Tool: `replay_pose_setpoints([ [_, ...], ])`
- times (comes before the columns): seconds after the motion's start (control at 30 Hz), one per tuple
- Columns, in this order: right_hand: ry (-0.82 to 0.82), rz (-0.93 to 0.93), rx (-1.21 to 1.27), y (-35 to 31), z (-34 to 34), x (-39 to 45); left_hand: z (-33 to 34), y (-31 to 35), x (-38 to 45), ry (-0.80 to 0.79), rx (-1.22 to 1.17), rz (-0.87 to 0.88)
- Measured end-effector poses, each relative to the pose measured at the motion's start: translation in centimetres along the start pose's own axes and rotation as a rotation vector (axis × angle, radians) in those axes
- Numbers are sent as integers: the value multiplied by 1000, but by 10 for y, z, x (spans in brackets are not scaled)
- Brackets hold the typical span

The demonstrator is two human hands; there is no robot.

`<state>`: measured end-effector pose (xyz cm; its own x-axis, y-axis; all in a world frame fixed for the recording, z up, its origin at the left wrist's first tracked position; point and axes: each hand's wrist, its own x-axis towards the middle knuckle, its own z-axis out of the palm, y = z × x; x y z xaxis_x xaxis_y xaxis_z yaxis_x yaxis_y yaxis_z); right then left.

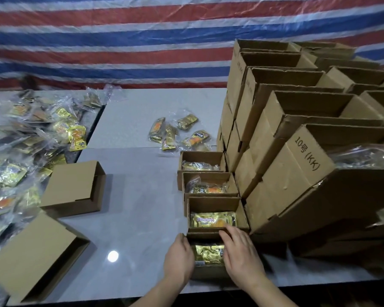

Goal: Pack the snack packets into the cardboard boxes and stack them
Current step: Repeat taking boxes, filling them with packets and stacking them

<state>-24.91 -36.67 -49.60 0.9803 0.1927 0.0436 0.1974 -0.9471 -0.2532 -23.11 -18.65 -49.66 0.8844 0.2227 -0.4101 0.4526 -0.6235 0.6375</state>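
Observation:
A row of small open cardboard boxes runs away from me, each with gold snack packets inside. The nearest box (205, 237) holds a gold packet (208, 253). My left hand (180, 260) grips this box's left wall, thumb side toward the inside. Over its right half lies my right hand (239, 255), fingers stretched to the far wall and thumb down on the packet. The second box (215, 204) shows a gold and orange packet (212, 220). Loose packets (177, 134) lie on the table beyond the row.
A tall stack of open cardboard boxes (297, 165) fills the right side, against the row. Two empty boxes (73, 189) (31, 255) lie on their sides at the left. A big heap of bagged packets (20, 140) covers the far left. A striped tarp hangs behind the grey table (131, 207).

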Motion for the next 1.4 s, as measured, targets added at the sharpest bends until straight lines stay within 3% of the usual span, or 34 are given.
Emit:
replay_pose_setpoints([
  [0.6, -193, 65, 42, 14, -8, 7, 5, 12, -6, -70, -108, -9],
  [0.87, -175, 57, 97, 8, -17, 25, -22, 8, 10, -273, -208, -138],
  [1.2, -49, 13, 202, -49, -33, 116, -168, -22, 93, 95, -54, 7],
  [1.4, -74, -33, 301, -95, -30, 165, -216, -36, 143, 152, 5, 92],
])
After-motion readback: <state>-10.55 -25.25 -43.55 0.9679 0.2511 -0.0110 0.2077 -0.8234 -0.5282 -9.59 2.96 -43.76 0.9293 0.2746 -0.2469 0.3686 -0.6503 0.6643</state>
